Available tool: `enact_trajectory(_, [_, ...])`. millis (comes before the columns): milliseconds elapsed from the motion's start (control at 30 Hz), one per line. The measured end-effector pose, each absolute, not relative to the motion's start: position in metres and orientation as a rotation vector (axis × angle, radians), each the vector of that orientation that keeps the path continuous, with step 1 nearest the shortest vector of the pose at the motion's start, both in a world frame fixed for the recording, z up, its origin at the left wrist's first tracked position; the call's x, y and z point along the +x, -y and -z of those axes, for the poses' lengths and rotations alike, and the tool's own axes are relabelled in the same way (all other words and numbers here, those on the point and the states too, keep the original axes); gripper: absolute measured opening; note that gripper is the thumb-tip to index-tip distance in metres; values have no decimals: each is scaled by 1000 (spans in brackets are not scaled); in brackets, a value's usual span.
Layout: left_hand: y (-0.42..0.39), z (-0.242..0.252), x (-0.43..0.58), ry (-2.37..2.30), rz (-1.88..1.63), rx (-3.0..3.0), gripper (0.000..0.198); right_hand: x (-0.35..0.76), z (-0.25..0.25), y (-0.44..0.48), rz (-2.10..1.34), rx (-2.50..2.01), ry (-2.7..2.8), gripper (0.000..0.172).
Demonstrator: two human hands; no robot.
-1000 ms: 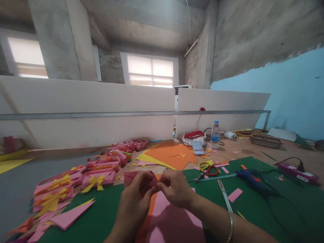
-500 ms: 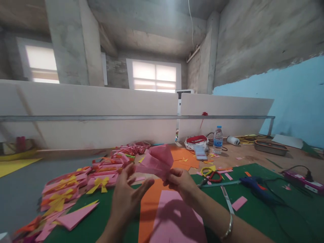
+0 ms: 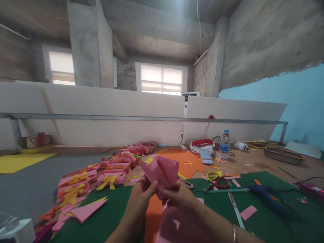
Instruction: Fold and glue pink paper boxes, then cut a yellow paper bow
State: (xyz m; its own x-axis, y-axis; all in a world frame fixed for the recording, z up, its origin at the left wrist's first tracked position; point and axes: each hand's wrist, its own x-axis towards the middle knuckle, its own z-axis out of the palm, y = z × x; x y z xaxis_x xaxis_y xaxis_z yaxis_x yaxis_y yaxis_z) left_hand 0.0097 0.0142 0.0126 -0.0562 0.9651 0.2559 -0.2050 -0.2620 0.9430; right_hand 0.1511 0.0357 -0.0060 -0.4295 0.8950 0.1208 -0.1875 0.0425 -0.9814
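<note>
A folded piece of pink paper (image 3: 162, 172) is raised above the table between my two hands. My left hand (image 3: 143, 194) pinches its lower left side, thumb in front. On the lower right, my right hand (image 3: 181, 197) grips it with thumb and fingers closed. Below my hands lie a flat pink sheet (image 3: 177, 226) and an orange sheet (image 3: 152, 216) on the green cutting mat (image 3: 111, 219). To the left are rows of pink paper pieces with yellow bows (image 3: 107, 182). A pink folded strip (image 3: 87, 211) rests nearer to me.
On the right lie scissors (image 3: 219, 181), a blue glue gun (image 3: 265, 199), a craft knife (image 3: 235, 211) and paper scraps. Behind them stand a water bottle (image 3: 224, 145) and a brown tray (image 3: 283, 156). Orange sheets (image 3: 186, 158) lie at the back; a white partition (image 3: 113, 131) borders the table.
My left hand was spread open beside the pink paper and now closes on its left side. The paper has come lower and changed angle. The view has shifted slightly left.
</note>
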Motion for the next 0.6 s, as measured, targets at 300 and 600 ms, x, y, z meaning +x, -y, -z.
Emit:
enact_trajectory(300, [-10,-27,-1,-1038,-1566,1247,36,156,4,-35,-1522,-738,1601,18])
enact_trajectory(600, [-18,-17,-9,-1160,-1676,1502,56,154,7,-37,-1397,-757,1652,8])
